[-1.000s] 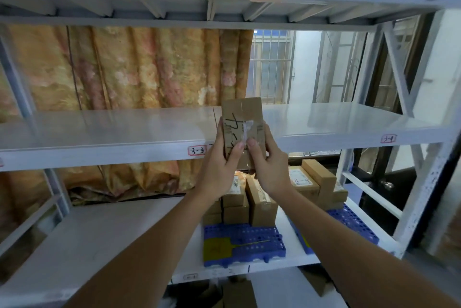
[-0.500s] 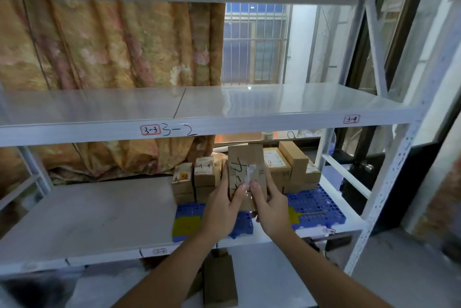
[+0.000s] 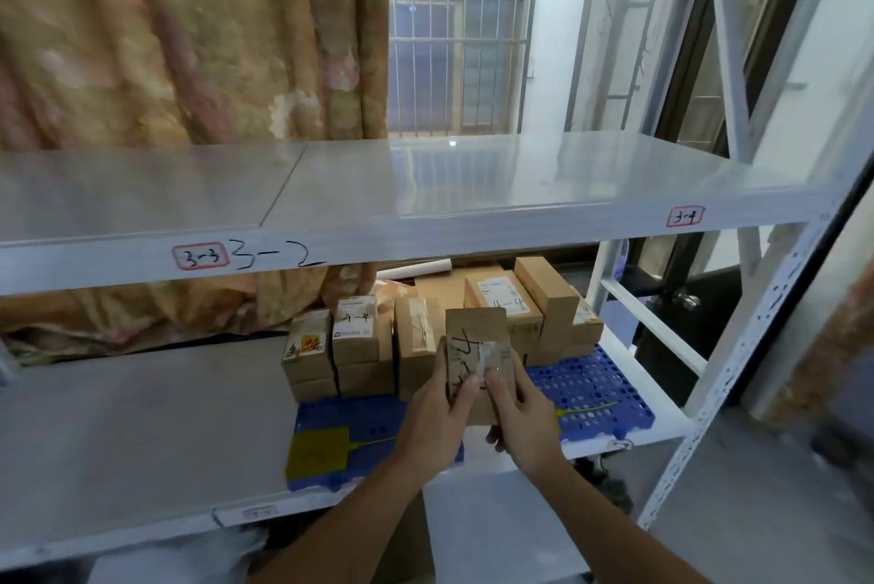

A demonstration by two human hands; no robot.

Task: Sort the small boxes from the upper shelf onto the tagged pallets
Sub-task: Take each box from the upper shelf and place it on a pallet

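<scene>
I hold a small brown cardboard box (image 3: 477, 337) upright in both hands, black handwriting and a strip of clear tape on its near face. My left hand (image 3: 432, 413) grips its left edge, thumb on the front. My right hand (image 3: 520, 413) grips its right edge and underside. The box hangs just above the left blue pallet (image 3: 373, 422), which carries a yellow tag (image 3: 319, 453) and several small boxes (image 3: 352, 347). A second blue pallet (image 3: 591, 389) to the right holds larger brown boxes (image 3: 534, 314) marked 4-4.
The white shelf (image 3: 425, 186) labelled 3-3 and 3-4 runs across above the pallets. Grey shelf board (image 3: 142, 432) lies left of the pallets. A white perforated upright (image 3: 738, 375) stands at right. A patterned curtain (image 3: 165, 39) hangs behind, and a carton sits on the floor below.
Both hands have brought the box down from in front of the 3-3 shelf to just over the left pallet on the lower shelf. My view has tilted down and moved closer.
</scene>
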